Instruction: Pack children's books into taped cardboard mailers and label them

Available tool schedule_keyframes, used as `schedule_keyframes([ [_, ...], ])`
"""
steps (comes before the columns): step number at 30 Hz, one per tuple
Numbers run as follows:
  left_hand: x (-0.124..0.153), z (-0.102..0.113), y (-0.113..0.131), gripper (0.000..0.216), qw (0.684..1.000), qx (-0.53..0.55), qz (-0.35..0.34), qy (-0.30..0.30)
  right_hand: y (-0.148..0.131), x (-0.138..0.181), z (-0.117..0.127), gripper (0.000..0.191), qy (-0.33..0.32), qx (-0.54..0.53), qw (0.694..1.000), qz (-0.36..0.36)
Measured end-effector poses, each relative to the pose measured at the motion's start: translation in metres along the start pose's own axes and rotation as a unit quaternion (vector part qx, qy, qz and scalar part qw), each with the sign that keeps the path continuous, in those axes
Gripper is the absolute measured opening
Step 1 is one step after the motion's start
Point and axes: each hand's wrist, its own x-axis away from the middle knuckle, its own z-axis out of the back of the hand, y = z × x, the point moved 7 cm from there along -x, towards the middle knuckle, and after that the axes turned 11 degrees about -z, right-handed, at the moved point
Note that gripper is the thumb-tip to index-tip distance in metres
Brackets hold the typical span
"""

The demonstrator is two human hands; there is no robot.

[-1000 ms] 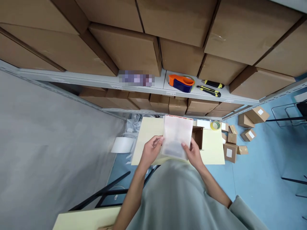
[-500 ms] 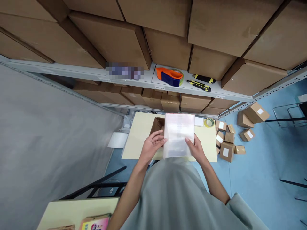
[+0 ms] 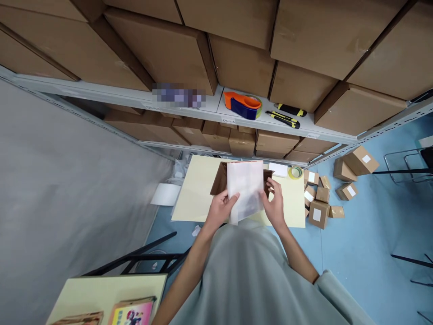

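Note:
My left hand (image 3: pixel 220 208) pinches the lower left edge of a translucent white plastic bag (image 3: pixel 245 188), held upright above the pale yellow table (image 3: pixel 196 194). My right hand (image 3: pixel 274 203) grips the bag's right edge, fingers curled round it. Directly behind the bag stands an open brown cardboard box (image 3: pixel 220 179) on the table. Something dark shows faintly inside the bag; I cannot make it out.
A roll of tape (image 3: pixel 295 172) and a white label (image 3: pixel 279 169) lie at the table's far right. Small labelled boxes (image 3: pixel 318 205) are piled on the blue floor to the right. A shelf holds an orange tape dispenser (image 3: pixel 243 104), utility knives (image 3: pixel 287 114) and large cartons. Books (image 3: pixel 131 311) lie on a near table.
The bag has narrowed, its right side folded or turned inward. My right hand moved up along its right edge. The open box behind it shows more.

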Motion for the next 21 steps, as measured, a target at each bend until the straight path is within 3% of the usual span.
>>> schedule_keyframes([
  [1,0.000,0.000,0.002,0.046,1.000,-0.013,-0.006,0.015,-0.012,0.007,-0.002,0.043,0.009,0.018,0.999,0.030],
  [3,0.002,-0.001,0.007,0.043,0.999,-0.034,-0.019,0.036,-0.037,0.024,-0.019,0.028,-0.044,0.046,0.995,0.079],
  [6,0.008,-0.006,0.017,0.038,0.994,-0.092,-0.055,0.036,-0.063,0.047,-0.049,0.023,-0.102,0.099,0.983,0.118],
  [11,0.022,-0.010,0.037,0.035,0.969,-0.198,-0.146,0.033,-0.074,0.056,-0.064,0.019,0.010,0.153,0.983,0.102],
  [15,0.037,-0.009,0.048,0.037,0.962,-0.197,-0.188,0.006,-0.082,0.060,-0.058,0.027,0.069,0.173,0.980,0.070],
  [19,0.045,-0.005,0.058,0.054,0.957,-0.133,-0.231,-0.116,-0.091,0.061,-0.036,0.019,0.079,0.157,0.983,0.047],
  [21,0.038,0.005,0.059,0.053,0.959,-0.085,-0.226,-0.147,-0.089,0.056,-0.021,0.016,0.070,0.110,0.991,0.026],
])
